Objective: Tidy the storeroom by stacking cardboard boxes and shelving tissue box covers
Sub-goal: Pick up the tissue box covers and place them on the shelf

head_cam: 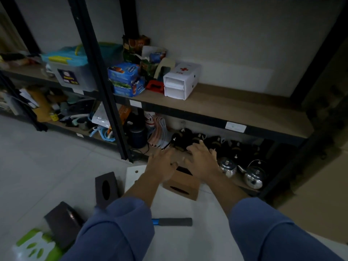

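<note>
Head view: two hands on a brown tissue box cover at the lowest shelf.

From where I stand, the brown tissue box cover (180, 185) sits at the front edge of the bottom shelf (243, 183), just left of the two steel kettles (254, 178), with its oval slot facing the person. The left hand (162, 164) and the right hand (202, 161) both lie on its far top with fingers spread and rather straight; whether a thumb hooks the box I cannot tell. To do this step well, I think the hands should push it straight and slowly, so that it does not knock the kettles or the black items (188, 138) behind. A dark cover (106, 189) and a green-white cover (37, 245) wait on the floor (56, 166).
</note>
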